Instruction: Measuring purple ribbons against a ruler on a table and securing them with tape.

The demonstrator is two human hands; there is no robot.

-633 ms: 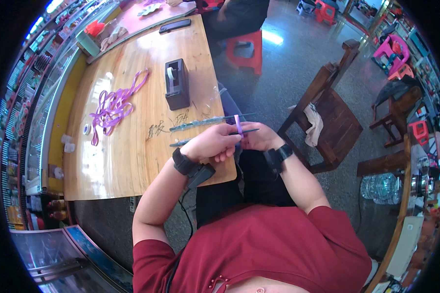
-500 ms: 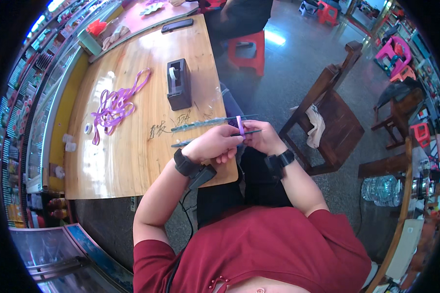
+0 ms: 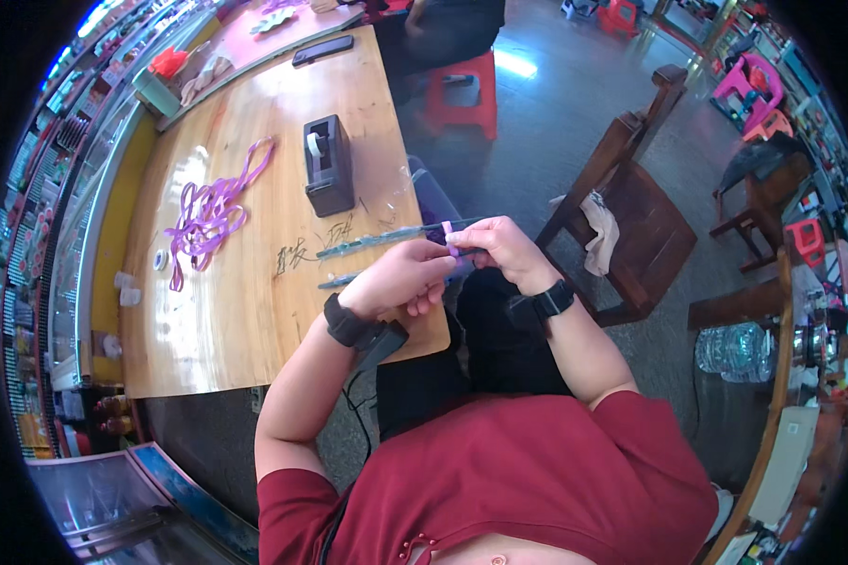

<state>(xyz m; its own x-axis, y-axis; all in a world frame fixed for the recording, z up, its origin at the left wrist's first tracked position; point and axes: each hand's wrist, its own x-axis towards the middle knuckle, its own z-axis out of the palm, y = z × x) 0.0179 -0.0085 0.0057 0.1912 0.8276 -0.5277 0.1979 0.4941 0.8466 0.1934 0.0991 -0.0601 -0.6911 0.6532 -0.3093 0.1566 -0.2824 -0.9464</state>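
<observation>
Both hands meet just past the table's right edge. My left hand (image 3: pixel 400 276) is closed, thumb and finger pinching a thin dark green stick, most of which the fingers hide. A strip of purple ribbon (image 3: pixel 448 229) loops round the stick and stands up between the hands. My right hand (image 3: pixel 511 252) pinches this ribbon between thumb and forefinger. Beyond the hands a second green stick in clear wrap (image 3: pixel 372 242) lies across the table edge. Another wrapped stick (image 3: pixel 339 281) shows its end at my left hand and runs under it.
On the wooden table (image 3: pixel 245 330) are a black tape dispenser (image 3: pixel 330 169), a tangled purple ribbon (image 3: pixel 207 221), a small tape roll (image 3: pixel 160 259) and a phone (image 3: pixel 323 51). A wooden chair (image 3: pixel 641 240) stands to the right; a red stool (image 3: pixel 464 94) and a seated person are beyond.
My right hand has risen slightly and drawn in on the ribbon, which showed as a taller loop round the stick before. The whole view has shifted a little, moving the table leftward.
</observation>
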